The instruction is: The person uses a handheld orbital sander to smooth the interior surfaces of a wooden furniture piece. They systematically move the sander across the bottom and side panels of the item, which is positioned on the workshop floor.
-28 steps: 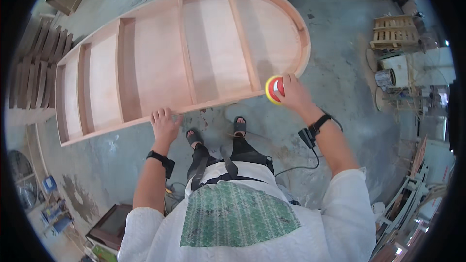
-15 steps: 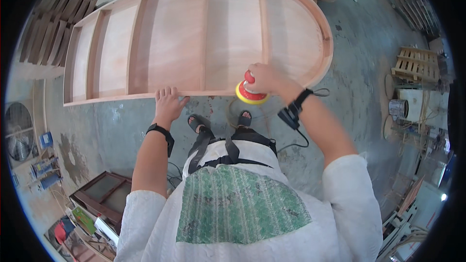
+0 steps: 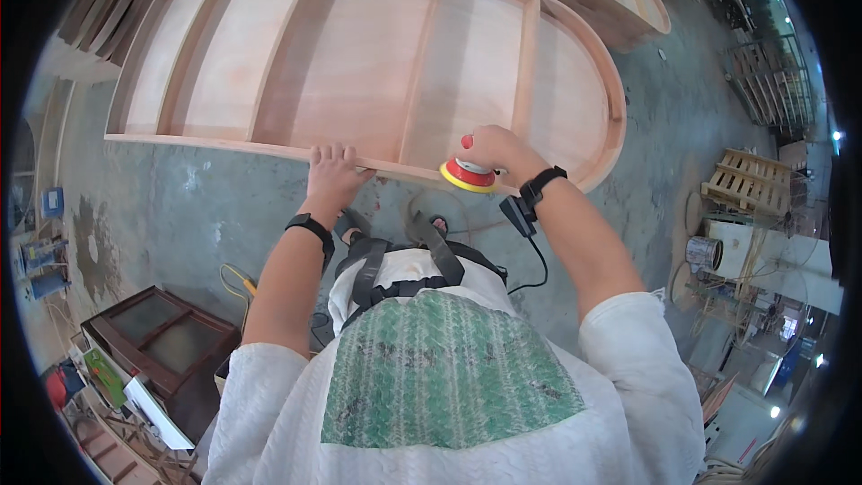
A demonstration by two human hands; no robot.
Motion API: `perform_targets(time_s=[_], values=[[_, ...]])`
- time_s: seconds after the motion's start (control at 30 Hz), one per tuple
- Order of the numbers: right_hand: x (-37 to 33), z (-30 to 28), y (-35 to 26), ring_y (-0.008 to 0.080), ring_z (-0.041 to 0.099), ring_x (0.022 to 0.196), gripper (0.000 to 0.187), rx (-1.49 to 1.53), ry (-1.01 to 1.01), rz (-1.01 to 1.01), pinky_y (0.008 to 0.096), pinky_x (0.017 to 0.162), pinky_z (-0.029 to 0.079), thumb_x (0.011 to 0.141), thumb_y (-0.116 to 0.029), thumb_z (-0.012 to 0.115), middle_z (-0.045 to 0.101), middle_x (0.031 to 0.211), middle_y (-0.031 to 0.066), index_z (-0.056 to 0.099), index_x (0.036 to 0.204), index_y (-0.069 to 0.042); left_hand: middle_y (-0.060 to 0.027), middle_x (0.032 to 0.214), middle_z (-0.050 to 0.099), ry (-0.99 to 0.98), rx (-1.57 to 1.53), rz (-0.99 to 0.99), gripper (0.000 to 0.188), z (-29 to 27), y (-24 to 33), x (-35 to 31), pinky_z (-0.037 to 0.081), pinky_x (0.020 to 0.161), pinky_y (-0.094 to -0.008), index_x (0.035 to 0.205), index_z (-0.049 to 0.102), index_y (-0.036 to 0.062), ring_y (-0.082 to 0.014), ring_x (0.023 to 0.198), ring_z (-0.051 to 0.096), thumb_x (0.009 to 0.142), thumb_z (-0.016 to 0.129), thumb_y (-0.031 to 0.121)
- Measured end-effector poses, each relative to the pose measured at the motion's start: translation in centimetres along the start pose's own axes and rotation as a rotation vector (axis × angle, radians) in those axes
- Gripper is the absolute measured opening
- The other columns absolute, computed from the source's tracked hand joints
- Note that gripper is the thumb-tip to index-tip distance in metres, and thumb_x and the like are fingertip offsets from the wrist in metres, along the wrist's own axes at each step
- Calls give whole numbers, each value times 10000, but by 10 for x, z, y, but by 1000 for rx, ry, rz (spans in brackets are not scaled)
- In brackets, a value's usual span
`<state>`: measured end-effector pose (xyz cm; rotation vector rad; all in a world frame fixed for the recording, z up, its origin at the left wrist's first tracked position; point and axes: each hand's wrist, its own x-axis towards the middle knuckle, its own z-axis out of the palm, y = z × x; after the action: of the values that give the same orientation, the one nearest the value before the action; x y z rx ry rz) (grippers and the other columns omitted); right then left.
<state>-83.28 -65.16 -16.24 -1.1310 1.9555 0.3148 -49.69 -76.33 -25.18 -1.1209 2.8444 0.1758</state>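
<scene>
A long wooden door frame-like piece (image 3: 242, 141), rounded at its right end and split by crosswise slats into shallow compartments, stands in front of me with its open side up. My left hand (image 3: 336, 178) holds its near rim, fingers laid over the top edge and thumb stretched to the right. In my right hand (image 3: 498, 148) is a red orbital sander (image 3: 469, 177) with a yellow pad, gripped from above. The sander sits by the near rim, right of my left hand; whether its pad touches the wood I cannot tell.
Behind lies a second rounded wooden piece (image 3: 620, 0). Stacked boards (image 3: 126, 4) stand at far left, a slatted pallet (image 3: 745, 181) at right. A dark framed panel (image 3: 166, 332) leans at lower left near a yellow-ended cable (image 3: 249, 286). A cord hangs by my right wrist.
My view has shifted and turned a little, so the wooden piece appears tilted. The sander leans differently under my right hand. My left hand keeps its hold on the rim.
</scene>
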Motion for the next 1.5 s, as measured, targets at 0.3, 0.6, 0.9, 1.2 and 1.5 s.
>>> perform_targets(time_s=[0.3, 0.6, 0.9, 1.2, 1.5], values=[[30, -3, -54, 401, 782, 1092, 510, -113, 55, -125, 487, 959, 619, 899, -487, 730, 799, 1205, 270, 854, 1130, -49, -163, 1343, 648, -48, -23, -3, 674, -7, 3, 4, 300, 1259, -551, 1351, 663, 41, -368, 1350, 555, 1024, 641, 630], [-19, 42, -3, 411, 776, 1070, 598, -67, 420, -304, 509, 931, 632, 918, -516, 743, 776, 1228, 229, 737, 1275, -36, -170, 1319, 657, -54, -14, -29, 670, -10, 4, 6, 327, 1236, -557, 1318, 671, 29, -368, 1319, 570, 1016, 658, 627], [-64, 68, 45, 439, 748, 1110, 713, -93, 491, -376, 540, 954, 621, 920, -511, 772, 683, 1335, 237, 600, 1375, 10, -231, 1358, 639, -92, -30, -37, 717, -9, 8, 6, 308, 1261, -606, 1370, 627, -22, -431, 1351, 547, 1033, 658, 610], [-24, 23, -24, 431, 762, 1054, 571, -8, 267, -287, 536, 949, 621, 901, -414, 800, 730, 1246, 206, 650, 1288, -22, -236, 1340, 645, -24, 15, -27, 686, -5, 6, 2, 315, 1264, -618, 1353, 636, -24, -446, 1350, 554, 1018, 688, 572], [9, 53, -165, 429, 777, 1000, 520, 45, 502, -502, 523, 924, 628, 894, -441, 805, 762, 1189, 212, 716, 1222, -47, -170, 1443, 620, 159, -269, 169, 762, -1, -85, -11, 325, 1308, -557, 1501, 569, 18, -394, 1454, 520, 902, 856, 390]])
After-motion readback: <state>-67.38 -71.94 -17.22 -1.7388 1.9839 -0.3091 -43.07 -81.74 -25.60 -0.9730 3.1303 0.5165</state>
